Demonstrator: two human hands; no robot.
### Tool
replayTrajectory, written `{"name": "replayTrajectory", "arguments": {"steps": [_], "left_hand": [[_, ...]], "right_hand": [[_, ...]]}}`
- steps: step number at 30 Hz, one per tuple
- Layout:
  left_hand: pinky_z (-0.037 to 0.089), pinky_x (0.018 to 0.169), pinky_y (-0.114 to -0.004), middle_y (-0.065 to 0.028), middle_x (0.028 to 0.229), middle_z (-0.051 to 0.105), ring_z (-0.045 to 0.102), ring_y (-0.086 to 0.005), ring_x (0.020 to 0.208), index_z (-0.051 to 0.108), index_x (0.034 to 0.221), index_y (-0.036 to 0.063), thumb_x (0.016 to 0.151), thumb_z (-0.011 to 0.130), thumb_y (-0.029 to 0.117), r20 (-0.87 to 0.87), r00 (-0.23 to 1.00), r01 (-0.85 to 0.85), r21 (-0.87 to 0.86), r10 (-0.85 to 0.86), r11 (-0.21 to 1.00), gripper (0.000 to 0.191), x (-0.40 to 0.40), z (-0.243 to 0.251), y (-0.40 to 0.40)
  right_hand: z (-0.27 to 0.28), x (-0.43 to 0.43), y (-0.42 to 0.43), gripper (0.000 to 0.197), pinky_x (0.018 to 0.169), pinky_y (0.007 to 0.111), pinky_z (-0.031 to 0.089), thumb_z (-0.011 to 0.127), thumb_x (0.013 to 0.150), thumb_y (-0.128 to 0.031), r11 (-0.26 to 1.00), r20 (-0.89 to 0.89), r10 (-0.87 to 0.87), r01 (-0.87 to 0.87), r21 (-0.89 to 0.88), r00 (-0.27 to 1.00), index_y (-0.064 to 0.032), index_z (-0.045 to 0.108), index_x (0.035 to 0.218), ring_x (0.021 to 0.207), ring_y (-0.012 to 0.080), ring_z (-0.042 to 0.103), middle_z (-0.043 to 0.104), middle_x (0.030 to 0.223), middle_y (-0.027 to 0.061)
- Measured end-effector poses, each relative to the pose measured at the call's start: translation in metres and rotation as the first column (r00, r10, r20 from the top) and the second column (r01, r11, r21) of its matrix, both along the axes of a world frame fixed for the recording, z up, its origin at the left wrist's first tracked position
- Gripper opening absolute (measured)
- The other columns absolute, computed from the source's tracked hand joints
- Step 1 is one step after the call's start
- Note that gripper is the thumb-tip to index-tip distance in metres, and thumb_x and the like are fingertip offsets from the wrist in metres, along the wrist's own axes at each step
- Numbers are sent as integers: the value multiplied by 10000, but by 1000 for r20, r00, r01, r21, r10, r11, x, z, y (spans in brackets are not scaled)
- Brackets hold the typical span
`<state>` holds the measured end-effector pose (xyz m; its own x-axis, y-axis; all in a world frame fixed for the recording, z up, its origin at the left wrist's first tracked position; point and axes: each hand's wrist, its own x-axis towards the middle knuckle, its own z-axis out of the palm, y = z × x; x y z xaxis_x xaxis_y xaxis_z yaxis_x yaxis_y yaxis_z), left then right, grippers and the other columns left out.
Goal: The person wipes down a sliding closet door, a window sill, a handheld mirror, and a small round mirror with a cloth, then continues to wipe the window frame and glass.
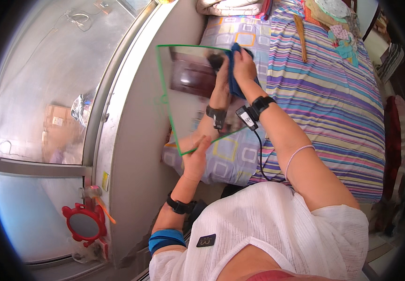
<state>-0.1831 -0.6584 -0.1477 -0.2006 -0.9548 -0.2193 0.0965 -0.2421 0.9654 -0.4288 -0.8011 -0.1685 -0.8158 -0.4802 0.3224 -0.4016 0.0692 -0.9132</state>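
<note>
A flat mirror with a thin green frame (192, 105) is held up in front of me, beside the bed. My left hand (195, 159) grips its lower edge near the corner, thumb on the glass. At the upper right of the mirror, my right hand (244, 68) presses a dark blue cloth (237, 87) to the glass. Part of the cloth is hidden under my fingers. My right arm and its wristband show as a reflection in the glass. A cable hangs from the device on my right wrist.
Right of the mirror lies a bed with a striped sheet (322, 105), bearing a straw hand broom (299, 38) and heaped cloths (344, 42). A pale wall (135, 123) and a metal-framed glass door (48, 70) stand on the left. A small red-framed mirror (84, 224) hangs low there.
</note>
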Motion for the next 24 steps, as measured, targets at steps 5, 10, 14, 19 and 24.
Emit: {"name": "replayTrajectory", "arguments": {"steps": [5,10,14,19,24], "left_hand": [[449,745,-224,-39,883,621,559,-100,827,638,917,-72,815,639,66,249,966,68,-15,-63,998,171,0,8,5],[476,723,-260,-56,868,627,582,-127,794,633,895,-45,794,644,24,-33,999,42,-18,-43,999,124,-15,-8,-10],[504,710,-299,-52,806,608,591,-139,747,610,840,-3,787,635,-6,-145,989,-31,-33,26,999,59,-7,4,-3],[467,687,-256,-43,811,624,575,-116,748,631,854,-34,793,653,23,-226,974,6,-99,-29,995,87,16,-11,3],[520,729,-343,-64,854,602,600,-155,775,577,936,-3,789,617,-29,-206,978,-17,51,28,999,155,3,-11,-4]], "right_hand": [[41,61,0,232,730,456,461,536,845,-249,937,50,309,-295,-189,950,-57,610,955,853,377,587,625,937,184],[73,102,28,272,847,389,449,631,777,-183,726,-517,355,-578,-372,779,-122,625,1041,1004,305,570,608,1103,99],[56,43,28,363,886,380,439,630,734,-129,813,-654,353,-565,-140,669,-123,601,1096,1021,292,560,598,1115,112],[-40,-33,23,290,769,432,467,531,846,-251,996,-48,-14,10,-91,999,-51,605,1042,901,354,592,618,1009,165],[-21,13,19,222,698,435,476,571,828,-224,980,-26,137,-139,-145,990,-37,617,939,812,357,606,638,874,164]]}}
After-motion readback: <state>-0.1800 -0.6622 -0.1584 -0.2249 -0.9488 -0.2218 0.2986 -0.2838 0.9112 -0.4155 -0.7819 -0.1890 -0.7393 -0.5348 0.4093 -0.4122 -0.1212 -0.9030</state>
